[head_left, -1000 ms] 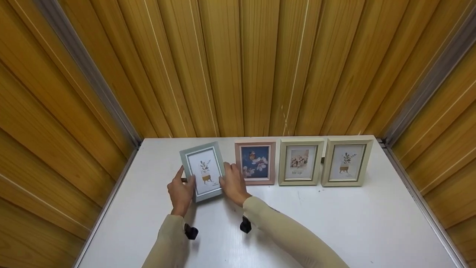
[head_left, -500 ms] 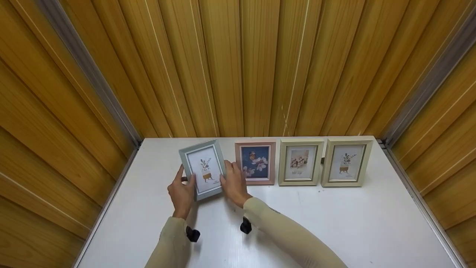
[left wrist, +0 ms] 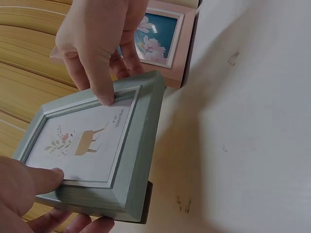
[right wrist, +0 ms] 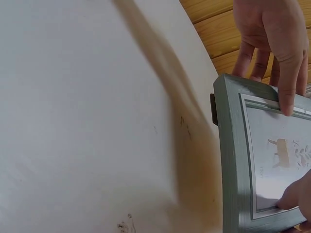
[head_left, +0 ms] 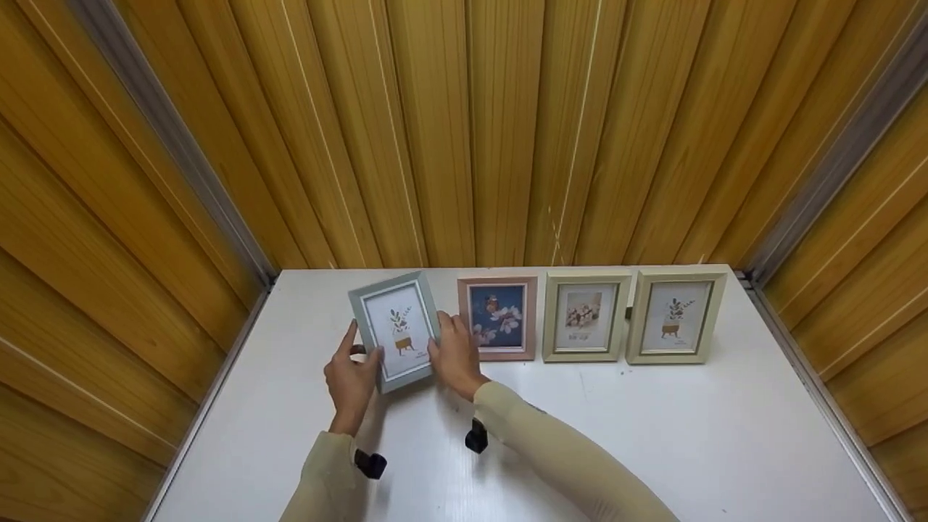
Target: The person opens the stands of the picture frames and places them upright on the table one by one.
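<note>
Between both hands is a tilted grey-green picture frame [head_left: 399,333] with a print of a potted plant, held above the white table. My left hand [head_left: 352,378] grips its left side, thumb on the front edge and fingers behind. On the right side my right hand [head_left: 457,359] pinches the frame, its thumb over the front border, as the left wrist view also shows. A pink picture frame [head_left: 533,319] with a blue blossom print stands just right of my right hand, which partly covers its lower left corner.
Two cream picture frames stand upright in line right of the pink one: one with a flower bouquet print [head_left: 586,315], one with a plant print [head_left: 674,315]. The white table [head_left: 652,442] is bounded by yellow wood-grain panels [head_left: 500,130] and metal edge rails.
The grey-green frame has shifted slightly up and its tilt has changed a little. My left hand and wrist have moved slightly downward. The standing frames have stayed put.
</note>
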`<state>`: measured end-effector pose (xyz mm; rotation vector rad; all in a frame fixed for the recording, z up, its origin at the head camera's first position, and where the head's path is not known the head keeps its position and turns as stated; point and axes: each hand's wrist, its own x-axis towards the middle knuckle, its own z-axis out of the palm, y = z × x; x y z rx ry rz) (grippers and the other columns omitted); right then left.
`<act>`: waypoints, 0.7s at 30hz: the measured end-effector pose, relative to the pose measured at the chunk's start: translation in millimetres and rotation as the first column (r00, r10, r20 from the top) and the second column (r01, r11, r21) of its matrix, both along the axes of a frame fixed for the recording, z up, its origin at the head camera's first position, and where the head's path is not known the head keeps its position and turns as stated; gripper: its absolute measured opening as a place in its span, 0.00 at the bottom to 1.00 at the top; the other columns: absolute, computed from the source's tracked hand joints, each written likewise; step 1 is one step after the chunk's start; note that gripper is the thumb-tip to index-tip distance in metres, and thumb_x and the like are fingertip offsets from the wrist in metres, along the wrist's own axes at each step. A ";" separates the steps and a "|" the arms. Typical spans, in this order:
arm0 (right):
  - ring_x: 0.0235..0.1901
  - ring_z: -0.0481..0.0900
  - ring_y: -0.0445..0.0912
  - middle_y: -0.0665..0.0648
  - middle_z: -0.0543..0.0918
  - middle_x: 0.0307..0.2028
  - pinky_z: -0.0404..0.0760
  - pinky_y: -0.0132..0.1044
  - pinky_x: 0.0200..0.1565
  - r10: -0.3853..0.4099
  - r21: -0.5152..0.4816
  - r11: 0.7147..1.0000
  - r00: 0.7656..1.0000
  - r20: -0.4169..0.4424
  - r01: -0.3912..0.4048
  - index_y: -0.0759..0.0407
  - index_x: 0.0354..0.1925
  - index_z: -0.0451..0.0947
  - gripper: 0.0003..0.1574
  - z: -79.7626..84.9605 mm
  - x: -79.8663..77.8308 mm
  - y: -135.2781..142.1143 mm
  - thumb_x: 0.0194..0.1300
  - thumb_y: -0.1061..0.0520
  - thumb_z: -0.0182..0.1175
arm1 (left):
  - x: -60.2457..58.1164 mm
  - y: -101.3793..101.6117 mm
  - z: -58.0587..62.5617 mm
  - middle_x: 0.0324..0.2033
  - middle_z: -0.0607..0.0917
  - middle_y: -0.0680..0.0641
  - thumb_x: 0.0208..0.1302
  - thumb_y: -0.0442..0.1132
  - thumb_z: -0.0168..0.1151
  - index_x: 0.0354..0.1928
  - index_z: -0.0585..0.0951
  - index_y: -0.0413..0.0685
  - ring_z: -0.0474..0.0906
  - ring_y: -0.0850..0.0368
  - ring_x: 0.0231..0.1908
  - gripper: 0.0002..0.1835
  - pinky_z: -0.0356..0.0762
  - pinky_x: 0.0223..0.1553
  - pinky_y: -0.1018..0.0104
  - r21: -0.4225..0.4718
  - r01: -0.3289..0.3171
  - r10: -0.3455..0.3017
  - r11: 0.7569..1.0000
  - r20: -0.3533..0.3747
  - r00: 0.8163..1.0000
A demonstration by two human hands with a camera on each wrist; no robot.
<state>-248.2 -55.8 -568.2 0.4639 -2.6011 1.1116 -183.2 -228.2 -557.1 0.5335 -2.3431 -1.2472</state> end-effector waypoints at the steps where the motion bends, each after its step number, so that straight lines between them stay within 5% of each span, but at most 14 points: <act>1: 0.46 0.83 0.55 0.62 0.81 0.47 0.83 0.50 0.51 -0.001 -0.002 1.000 1.000 0.008 0.001 0.66 0.63 0.75 0.31 0.8 -0.2 -0.4 0.64 0.62 0.70 | 1.9 -0.3 1.5 0.43 0.88 0.40 0.63 0.34 0.72 0.76 0.69 0.52 0.83 0.52 0.29 0.40 0.78 0.30 0.65 0.005 0.010 -0.010 1.000 0.002 1.000; 9: 0.47 0.83 0.55 0.63 0.82 0.46 0.82 0.50 0.53 0.006 -0.036 0.999 0.997 0.082 -0.003 0.67 0.63 0.76 0.30 6.0 -1.5 -2.9 0.63 0.64 0.69 | 17.8 1.1 14.4 0.44 0.87 0.40 0.56 0.27 0.75 0.77 0.68 0.51 0.82 0.53 0.30 0.46 0.77 0.30 0.66 0.005 0.076 -0.076 0.997 -0.024 0.997; 17: 0.49 0.82 0.57 0.64 0.83 0.48 0.80 0.52 0.54 0.065 -0.090 0.995 0.985 0.162 -0.051 0.68 0.64 0.75 0.30 7.1 -5.4 -3.4 0.63 0.65 0.67 | 27.7 8.9 16.9 0.46 0.86 0.38 0.57 0.25 0.73 0.78 0.64 0.49 0.83 0.41 0.46 0.47 0.83 0.47 0.43 0.024 0.132 -0.128 0.991 -0.114 0.985; 21: 0.49 0.81 0.56 0.64 0.83 0.48 0.80 0.52 0.54 0.111 -0.139 0.987 0.974 0.199 -0.084 0.68 0.63 0.75 0.29 5.3 -7.5 -2.7 0.65 0.67 0.65 | 32.2 12.5 15.0 0.57 0.83 0.35 0.58 0.24 0.71 0.80 0.61 0.54 0.83 0.36 0.53 0.49 0.82 0.50 0.41 0.073 0.167 -0.158 0.983 -0.120 0.980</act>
